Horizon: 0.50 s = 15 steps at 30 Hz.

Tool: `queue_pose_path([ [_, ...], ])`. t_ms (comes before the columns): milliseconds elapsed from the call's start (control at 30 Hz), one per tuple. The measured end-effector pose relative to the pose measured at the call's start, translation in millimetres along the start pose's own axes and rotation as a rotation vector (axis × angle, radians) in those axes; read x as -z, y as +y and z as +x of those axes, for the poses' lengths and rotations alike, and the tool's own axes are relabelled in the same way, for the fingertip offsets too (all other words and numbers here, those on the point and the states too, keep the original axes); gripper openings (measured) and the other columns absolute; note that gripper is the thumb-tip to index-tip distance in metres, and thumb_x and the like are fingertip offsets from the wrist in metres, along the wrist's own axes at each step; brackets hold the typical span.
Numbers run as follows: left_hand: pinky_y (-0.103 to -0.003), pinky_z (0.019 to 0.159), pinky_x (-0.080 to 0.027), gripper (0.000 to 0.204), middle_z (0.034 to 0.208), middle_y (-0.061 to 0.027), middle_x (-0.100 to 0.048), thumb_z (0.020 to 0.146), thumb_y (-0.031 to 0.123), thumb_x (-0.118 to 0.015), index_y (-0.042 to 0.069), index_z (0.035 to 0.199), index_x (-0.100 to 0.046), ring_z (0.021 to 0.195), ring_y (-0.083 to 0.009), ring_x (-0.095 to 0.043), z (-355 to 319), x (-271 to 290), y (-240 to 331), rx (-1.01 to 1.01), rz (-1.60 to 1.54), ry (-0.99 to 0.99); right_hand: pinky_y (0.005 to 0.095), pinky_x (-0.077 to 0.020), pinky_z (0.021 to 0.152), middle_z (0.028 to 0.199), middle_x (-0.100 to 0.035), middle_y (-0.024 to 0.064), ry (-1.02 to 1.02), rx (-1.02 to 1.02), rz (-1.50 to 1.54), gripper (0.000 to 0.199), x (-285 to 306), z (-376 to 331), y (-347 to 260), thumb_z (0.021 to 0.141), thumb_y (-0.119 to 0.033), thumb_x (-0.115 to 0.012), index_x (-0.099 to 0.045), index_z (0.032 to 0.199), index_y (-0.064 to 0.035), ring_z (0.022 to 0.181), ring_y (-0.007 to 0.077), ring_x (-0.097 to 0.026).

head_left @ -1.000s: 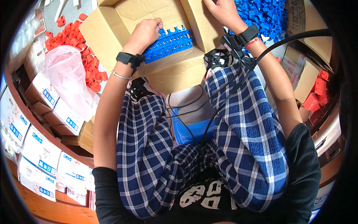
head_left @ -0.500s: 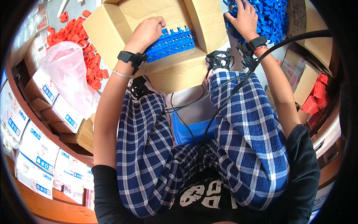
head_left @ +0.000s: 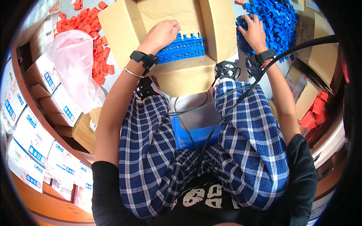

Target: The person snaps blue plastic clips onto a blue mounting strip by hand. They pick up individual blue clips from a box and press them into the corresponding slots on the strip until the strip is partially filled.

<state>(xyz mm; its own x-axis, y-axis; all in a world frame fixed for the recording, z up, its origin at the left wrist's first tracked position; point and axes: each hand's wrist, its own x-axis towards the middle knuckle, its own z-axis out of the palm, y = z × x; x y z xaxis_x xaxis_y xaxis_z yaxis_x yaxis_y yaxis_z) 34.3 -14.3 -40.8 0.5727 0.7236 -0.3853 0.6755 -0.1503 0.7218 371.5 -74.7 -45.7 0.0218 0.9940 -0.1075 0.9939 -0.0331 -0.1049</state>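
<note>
An open cardboard box (head_left: 184, 81) stands in front of my feet. Inside it lie blue plastic strips (head_left: 181, 51) with rows of holes and a scalloped upper edge, set side by side. My left hand (head_left: 162, 36) is over the left end of these strips, its fingers curled closed; whatever they pinch is hidden. To the right of the box spreads a heap of small blue plastic pieces (head_left: 277, 28). At the heap's near left edge is my right hand (head_left: 254, 34), fingers bent and apart, thumb spread away, with nothing visible in it.
Short red plastic tubes (head_left: 100, 56) lie scattered left of the box, beside a clear plastic bag (head_left: 73, 67). White cartons (head_left: 37, 132) are stacked farther left. A blue tub (head_left: 196, 137) sits between my legs, with black cables (head_left: 241, 90) crossing above. Red pieces (head_left: 315, 113) lie at right.
The whole view has shifted slightly, so the box and heaps sit farther right. My right hand has drawn a little toward the heap's near edge; my left hand stays over the strips.
</note>
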Motion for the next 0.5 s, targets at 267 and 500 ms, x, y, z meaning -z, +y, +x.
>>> queue_pose_path([
  [267,-0.042,0.080,-0.048,0.026,0.090,-0.0165,-0.065,0.089,0.023,-0.045,0.003,0.092,-0.063,0.087,-0.0349,-0.061,-1,-1,-2,0.029,-0.043,0.032,0.0402,-0.0455,0.083,0.093,-0.059,0.0118,0.063,0.068,0.188,0.032,17,-11,-11,0.073,-0.011,-0.068,-0.059,0.104,-0.0114,0.091,0.0330,-0.055],
  [500,-0.035,0.071,-0.048,0.026,0.082,-0.0151,-0.065,0.091,0.024,-0.049,0.002,0.091,-0.062,0.075,-0.0261,-0.062,-6,-3,-6,0.033,-0.121,0.048,0.0416,-0.0488,0.077,0.092,-0.058,0.0151,-0.058,-0.056,0.210,0.034,18,-5,-11,0.074,-0.015,-0.067,-0.057,0.106,-0.0096,0.088,0.0350,-0.059],
])
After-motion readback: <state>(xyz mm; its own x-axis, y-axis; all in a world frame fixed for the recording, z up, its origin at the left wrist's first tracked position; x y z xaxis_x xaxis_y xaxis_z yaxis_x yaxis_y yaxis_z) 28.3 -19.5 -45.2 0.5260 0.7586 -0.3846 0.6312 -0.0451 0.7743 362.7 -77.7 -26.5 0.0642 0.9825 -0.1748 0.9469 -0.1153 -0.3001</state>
